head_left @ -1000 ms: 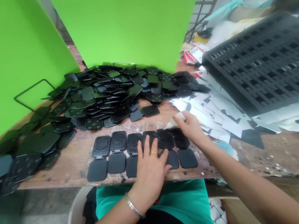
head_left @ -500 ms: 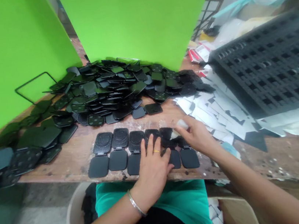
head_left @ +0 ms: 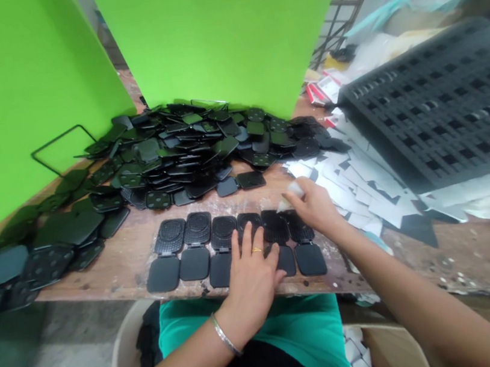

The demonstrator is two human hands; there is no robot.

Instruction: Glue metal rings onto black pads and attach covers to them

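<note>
Several black hinged compact cases [head_left: 194,265] lie opened flat in a row along the table's front edge, their patterned halves on the far side and smooth halves towards me. Glossy ring-like traces mark some patterned halves. My left hand [head_left: 253,264] lies palm down with fingers spread across the middle cases, partly hiding them. In my right hand [head_left: 316,205] is a small white squeeze bottle [head_left: 295,188], closed in the fingers and tilted. Its tip points down at the far edge of a patterned half [head_left: 275,228] near the row's right end.
A large heap of black cases [head_left: 185,149] stands behind the row and spreads left. White cut pieces [head_left: 349,178] lie to the right, beside a dark slotted rack [head_left: 443,101]. Green panels [head_left: 215,36] rise behind. Below the table's edge is a pale tub [head_left: 117,347].
My right hand has moved the bottle's tip slightly away from me, towards the far edge of the same patterned half. My left hand stays spread on the cases.
</note>
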